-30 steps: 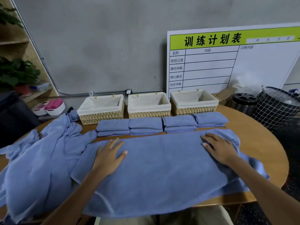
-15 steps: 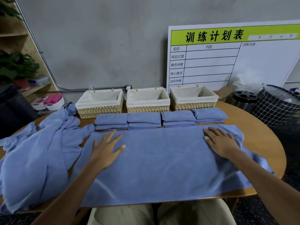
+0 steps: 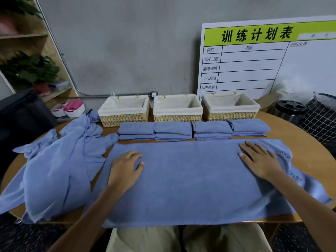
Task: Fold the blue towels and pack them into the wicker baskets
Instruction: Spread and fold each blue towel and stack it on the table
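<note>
Lying crumpled at the left is a heap of unfolded towels; the left hand and right hand press flat, fingers open, gripping nothing, on the spread towel on the round wooden table; soft, limp terry, probably best pinched at corners; behind, four folded towels before three lined wicker baskets.

Left hand flat, palm down, fingers slightly curled, thumb out to right. Right hand flat, palm down, fingers spread forward-left. Both forearms bare, reaching forward, well apart.
</note>
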Tool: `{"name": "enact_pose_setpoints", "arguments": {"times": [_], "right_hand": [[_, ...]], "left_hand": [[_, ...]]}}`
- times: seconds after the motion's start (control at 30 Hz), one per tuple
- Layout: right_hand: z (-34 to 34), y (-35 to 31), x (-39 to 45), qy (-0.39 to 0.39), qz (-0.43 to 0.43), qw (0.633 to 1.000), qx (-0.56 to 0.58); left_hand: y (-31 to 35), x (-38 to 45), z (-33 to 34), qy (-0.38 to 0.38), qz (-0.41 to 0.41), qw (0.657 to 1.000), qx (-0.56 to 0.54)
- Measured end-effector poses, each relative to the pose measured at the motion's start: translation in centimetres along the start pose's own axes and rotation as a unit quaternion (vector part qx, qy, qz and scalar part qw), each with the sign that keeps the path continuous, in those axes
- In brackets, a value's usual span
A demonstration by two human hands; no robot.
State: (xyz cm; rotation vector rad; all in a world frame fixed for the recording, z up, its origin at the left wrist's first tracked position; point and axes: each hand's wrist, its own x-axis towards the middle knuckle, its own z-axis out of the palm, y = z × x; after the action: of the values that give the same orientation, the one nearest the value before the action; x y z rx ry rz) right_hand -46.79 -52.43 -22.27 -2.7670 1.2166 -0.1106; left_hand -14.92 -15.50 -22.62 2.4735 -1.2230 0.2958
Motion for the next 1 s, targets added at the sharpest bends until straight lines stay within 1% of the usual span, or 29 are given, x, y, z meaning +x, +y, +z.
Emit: {"name": "enact_pose_setpoints", "arguments": {"times": [0.1, 0.13, 0.17, 0.23, 0.27, 0.3, 0.33, 0.4, 0.43, 0.47, 0.53, 0.6, 0.63, 0.7, 0.73, 0.77, 0.8, 0.83, 0.87, 0.9, 0.97, 1.0], "right_hand": [[-0.1, -0.4, 0.5, 0.000, 0.006, 1.000, -0.001], [-0.1, -0.5, 0.6, -0.001, 0.006, 1.000, -0.002], [-0.1, -0.5, 0.5, -0.003, 0.005, 1.000, -0.004], [-0.3, -0.6, 0.4, -0.008, -0.001, 1.000, -0.008], [-0.4, -0.7, 0.3, -0.008, -0.002, 1.000, -0.006], [-0.5, -0.8, 0.2, -0.005, -0.002, 1.000, -0.003], [-0.5, -0.8, 0.3, 0.000, -0.002, 1.000, -0.001], [-0.4, -0.9, 0.3, 0.007, -0.004, 1.000, -0.003], [-0.2, -1.0, 0.3, 0.007, -0.005, 1.000, -0.002], [-0.2, -1.0, 0.4, 0.008, -0.005, 1.000, 0.001], [0.1, -0.8, 0.5, 0.008, -0.005, 1.000, 0.007], [0.0, -0.5, 0.6, 0.023, -0.015, 0.999, 0.035], [-0.2, -0.4, 0.4, 0.046, -0.024, 0.996, 0.069], [-0.9, -0.4, -0.4, 0.137, -0.047, 0.978, 0.147], [-1.4, -0.2, -0.9, 0.201, -0.056, 0.964, 0.168], [-1.8, 0.0, -1.5, 0.258, -0.060, 0.949, 0.173], [-2.5, 0.3, -2.0, 0.305, -0.061, 0.935, 0.172], [-3.1, 0.7, -2.6, 0.336, -0.061, 0.924, 0.174], [-3.4, 1.4, -2.9, 0.347, -0.056, 0.918, 0.182], [-3.4, 2.3, -3.2, 0.341, -0.045, 0.919, 0.194], [-2.8, 4.3, -4.0, 0.304, -0.025, 0.929, 0.211], [-2.3, 5.3, -4.5, 0.278, -0.022, 0.937, 0.210]], "left_hand": [[-0.1, 1.2, 0.1, 0.001, -0.018, 1.000, 0.008], [-0.1, 1.6, 0.1, -0.019, -0.032, 0.999, 0.013], [-0.1, 2.0, 0.2, -0.068, -0.054, 0.996, 0.031], [-0.3, 2.8, 0.5, -0.197, -0.096, 0.974, 0.066], [-0.5, 3.1, 0.4, -0.231, -0.103, 0.965, 0.073], [-0.7, 3.4, 0.2, -0.232, -0.099, 0.965, 0.072], [-0.8, 3.6, -0.1, -0.210, -0.093, 0.971, 0.068], [-0.7, 4.1, -0.3, -0.142, -0.089, 0.984, 0.063], [-0.6, 4.3, -0.3, -0.138, -0.092, 0.984, 0.071], [-0.5, 4.4, 0.0, -0.156, -0.099, 0.980, 0.076], [-0.3, 4.5, 0.7, -0.214, -0.115, 0.967, 0.079], [-0.7, 4.6, 1.1, -0.225, -0.111, 0.965, 0.080], [-0.9, 4.6, 1.0, -0.221, -0.110, 0.965, 0.084], [-1.0, 4.7, 0.8, -0.199, -0.106, 0.969, 0.102], [-0.4, 4.7, 0.8, -0.160, -0.092, 0.976, 0.111], [0.7, 4.7, 0.7, -0.102, -0.059, 0.988, 0.100], [2.4, 4.7, 0.9, -0.039, -0.010, 0.997, 0.066], [4.8, 4.8, 1.2, 0.005, 0.040, 0.999, 0.012], [7.8, 4.9, 1.5, 0.015, 0.084, 0.995, -0.045], [11.4, 4.9, 1.9, -0.004, 0.124, 0.987, -0.099], [19.0, 5.1, 3.0, -0.070, 0.179, 0.965, -0.178], [22.3, 5.2, 3.9, -0.103, 0.199, 0.955, -0.192]]}}
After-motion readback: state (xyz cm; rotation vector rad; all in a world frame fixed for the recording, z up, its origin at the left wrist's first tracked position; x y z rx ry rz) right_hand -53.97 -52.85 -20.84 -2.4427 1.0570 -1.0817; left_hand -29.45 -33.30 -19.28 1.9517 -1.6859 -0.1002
